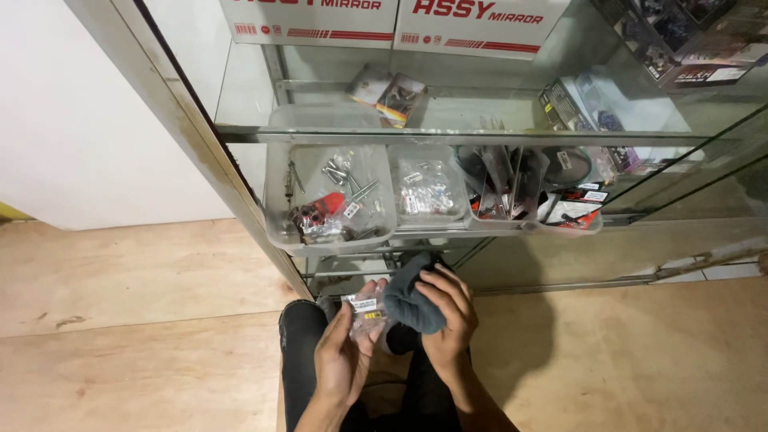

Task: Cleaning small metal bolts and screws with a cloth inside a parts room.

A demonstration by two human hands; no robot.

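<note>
Plywood floor (144, 320) here, white wall (72, 112) on the left, glass display cabinet (240, 132) straight ahead with clear plastic bins (276, 224) of bolts on its shelf. Left hand (340, 360) has its grip closed around a small clear packet (366, 314), just below that shelf. Right hand (448, 320) is clamped on a dark grey cloth (408, 300) pressed against the packet.
</note>
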